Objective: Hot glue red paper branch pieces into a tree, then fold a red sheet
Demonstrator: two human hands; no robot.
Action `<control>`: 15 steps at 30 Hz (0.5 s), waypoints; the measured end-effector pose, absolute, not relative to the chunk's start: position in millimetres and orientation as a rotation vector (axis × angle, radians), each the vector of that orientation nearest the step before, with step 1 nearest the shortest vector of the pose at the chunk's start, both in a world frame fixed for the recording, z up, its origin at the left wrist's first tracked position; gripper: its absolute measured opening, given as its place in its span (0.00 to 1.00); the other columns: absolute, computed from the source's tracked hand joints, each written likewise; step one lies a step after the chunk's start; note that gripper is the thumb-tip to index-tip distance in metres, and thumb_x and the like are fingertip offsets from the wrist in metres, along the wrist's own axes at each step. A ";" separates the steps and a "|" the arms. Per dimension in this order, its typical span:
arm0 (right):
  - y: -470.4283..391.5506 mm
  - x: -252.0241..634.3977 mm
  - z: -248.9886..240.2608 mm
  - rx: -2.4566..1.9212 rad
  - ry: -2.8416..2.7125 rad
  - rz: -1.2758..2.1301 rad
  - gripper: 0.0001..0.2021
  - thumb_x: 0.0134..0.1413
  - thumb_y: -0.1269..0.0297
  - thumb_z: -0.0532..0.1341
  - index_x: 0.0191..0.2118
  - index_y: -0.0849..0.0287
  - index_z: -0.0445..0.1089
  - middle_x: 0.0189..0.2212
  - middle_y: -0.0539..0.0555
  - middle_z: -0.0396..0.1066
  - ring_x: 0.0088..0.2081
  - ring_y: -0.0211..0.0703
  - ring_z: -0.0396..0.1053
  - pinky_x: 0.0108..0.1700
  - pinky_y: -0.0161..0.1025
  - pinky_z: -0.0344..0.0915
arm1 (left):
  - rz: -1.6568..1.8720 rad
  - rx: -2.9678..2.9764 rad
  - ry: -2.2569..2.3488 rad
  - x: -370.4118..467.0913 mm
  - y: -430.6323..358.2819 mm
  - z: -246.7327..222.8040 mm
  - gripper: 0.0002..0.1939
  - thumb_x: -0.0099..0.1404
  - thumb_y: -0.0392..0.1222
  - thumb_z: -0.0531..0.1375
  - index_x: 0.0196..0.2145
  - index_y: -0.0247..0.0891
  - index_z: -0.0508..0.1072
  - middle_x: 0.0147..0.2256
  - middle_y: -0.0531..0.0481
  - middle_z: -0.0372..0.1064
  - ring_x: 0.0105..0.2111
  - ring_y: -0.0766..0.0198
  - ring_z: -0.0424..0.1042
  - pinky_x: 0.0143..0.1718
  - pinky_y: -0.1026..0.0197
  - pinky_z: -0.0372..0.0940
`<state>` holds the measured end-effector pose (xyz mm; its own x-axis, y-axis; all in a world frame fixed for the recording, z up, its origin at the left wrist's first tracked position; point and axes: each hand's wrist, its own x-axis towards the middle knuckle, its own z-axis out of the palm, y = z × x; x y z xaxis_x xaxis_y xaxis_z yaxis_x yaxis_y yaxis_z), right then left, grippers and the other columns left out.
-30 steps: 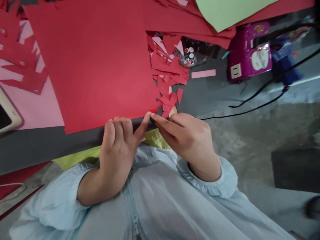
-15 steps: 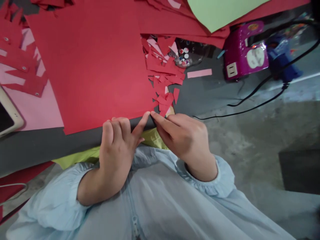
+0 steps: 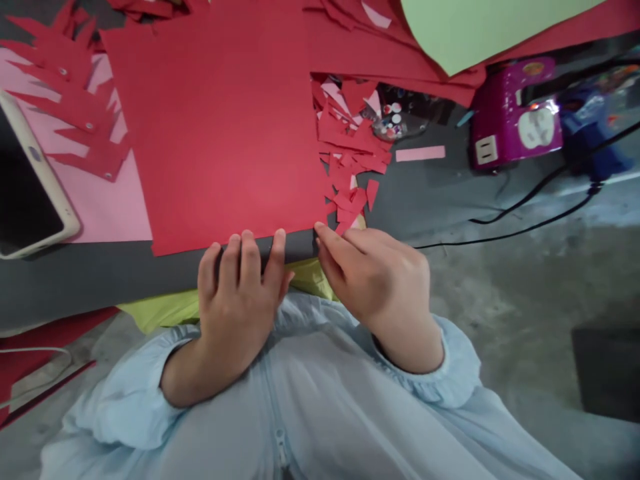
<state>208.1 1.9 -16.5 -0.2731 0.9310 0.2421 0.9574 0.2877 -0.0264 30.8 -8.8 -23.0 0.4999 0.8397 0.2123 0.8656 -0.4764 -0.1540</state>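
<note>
A large red sheet lies flat on the dark table, its near edge close to the table's front edge. My left hand has its fingers apart, with the fingertips on the sheet's near edge and nothing held. My right hand is at the near right corner of the sheet, its index finger pointing to the corner and the other fingers curled in. Whether anything is between its thumb and finger is hidden. Red paper scraps lie just beyond it, along the sheet's right side.
At the left are a phone, a pink sheet and spiky red cutouts. A green sheet rests at the top right. Farther right sit a purple device, black cables and a pink strip.
My left index finger has moved left, away from my right fingertip, and the left fingers have spread and straightened. My right hand stays at the corner. The whole view has shifted slightly.
</note>
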 end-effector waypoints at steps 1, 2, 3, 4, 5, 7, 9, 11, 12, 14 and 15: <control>2.4 204.7 -15.4 -1.728 -2.356 -0.167 0.14 0.64 0.65 0.56 0.44 0.58 0.80 0.20 0.48 0.69 0.24 0.36 0.63 0.27 0.37 0.53 | -0.177 -2.501 -1.465 30.6 -9.7 -24.4 0.24 0.70 0.53 0.55 0.58 0.40 0.70 0.49 0.38 0.74 0.48 0.52 0.72 0.54 0.48 0.63; 2.7 201.4 -14.4 -1.708 -2.375 -0.142 0.14 0.65 0.65 0.56 0.45 0.57 0.80 0.20 0.48 0.69 0.24 0.36 0.62 0.27 0.37 0.52 | -0.198 -2.501 -1.479 30.3 -10.5 -25.5 0.24 0.71 0.54 0.55 0.58 0.40 0.70 0.49 0.38 0.74 0.48 0.53 0.72 0.54 0.49 0.62; 2.7 198.2 -13.5 -1.692 -2.398 -0.113 0.15 0.65 0.64 0.55 0.47 0.57 0.79 0.19 0.48 0.68 0.23 0.36 0.62 0.27 0.37 0.52 | -0.213 -2.509 -1.496 29.8 -11.0 -26.2 0.23 0.71 0.53 0.54 0.58 0.39 0.70 0.49 0.39 0.74 0.48 0.53 0.72 0.55 0.49 0.61; 2.6 195.5 -12.6 -1.686 -2.420 -0.085 0.15 0.66 0.64 0.55 0.48 0.57 0.79 0.19 0.48 0.68 0.23 0.36 0.62 0.27 0.38 0.51 | -0.233 -2.523 -1.513 28.7 -11.4 -26.7 0.23 0.71 0.52 0.55 0.57 0.38 0.71 0.49 0.39 0.75 0.48 0.53 0.72 0.55 0.49 0.60; 2.3 193.3 -11.6 -1.690 -2.434 -0.062 0.15 0.66 0.64 0.55 0.49 0.57 0.78 0.19 0.48 0.68 0.23 0.36 0.62 0.27 0.38 0.51 | -0.257 -2.543 -1.531 27.0 -11.8 -26.9 0.22 0.71 0.50 0.55 0.57 0.37 0.71 0.50 0.40 0.75 0.48 0.54 0.73 0.56 0.50 0.58; 1.7 190.6 -9.6 -1.703 -2.456 -0.028 0.15 0.66 0.63 0.55 0.48 0.58 0.79 0.20 0.49 0.69 0.23 0.37 0.62 0.27 0.38 0.51 | -0.325 -2.586 -1.563 21.3 -12.5 -27.2 0.21 0.71 0.48 0.54 0.56 0.34 0.71 0.51 0.40 0.75 0.48 0.56 0.73 0.58 0.51 0.56; 1.7 189.4 -7.8 -1.702 -2.475 -0.021 0.15 0.65 0.63 0.56 0.48 0.60 0.79 0.20 0.50 0.70 0.23 0.37 0.63 0.27 0.38 0.51 | -0.403 -2.604 -1.593 12.7 -14.1 -27.6 0.21 0.71 0.46 0.54 0.55 0.30 0.71 0.51 0.41 0.75 0.49 0.57 0.73 0.59 0.52 0.55; 2.1 188.4 -6.7 -1.683 -2.492 -0.039 0.15 0.65 0.63 0.56 0.47 0.61 0.79 0.21 0.51 0.71 0.23 0.38 0.63 0.27 0.38 0.51 | -0.453 -2.588 -1.627 2.1 -16.7 -28.1 0.21 0.71 0.45 0.54 0.55 0.28 0.71 0.50 0.41 0.76 0.49 0.57 0.74 0.59 0.53 0.55; 2.3 187.7 -6.5 -1.677 -2.493 -0.050 0.15 0.65 0.63 0.57 0.46 0.62 0.79 0.21 0.51 0.72 0.23 0.38 0.64 0.27 0.38 0.50 | -0.459 -2.572 -1.646 -3.5 -18.3 -28.3 0.21 0.71 0.44 0.54 0.55 0.28 0.71 0.50 0.41 0.76 0.49 0.57 0.74 0.59 0.53 0.55; 2.5 186.1 -6.6 -1.676 -2.487 -0.061 0.15 0.64 0.63 0.57 0.46 0.62 0.79 0.21 0.51 0.73 0.23 0.38 0.64 0.26 0.38 0.50 | -0.445 -2.540 -1.684 -14.6 -21.8 -28.1 0.21 0.71 0.44 0.54 0.55 0.27 0.71 0.50 0.40 0.76 0.50 0.57 0.74 0.58 0.54 0.56; 2.5 185.2 -6.8 -1.678 -2.483 -0.062 0.14 0.64 0.63 0.57 0.45 0.62 0.79 0.21 0.51 0.73 0.23 0.38 0.64 0.26 0.38 0.50 | -0.432 -2.524 -1.705 -19.9 -23.4 -27.9 0.21 0.71 0.44 0.54 0.55 0.27 0.71 0.50 0.40 0.76 0.50 0.56 0.74 0.58 0.54 0.57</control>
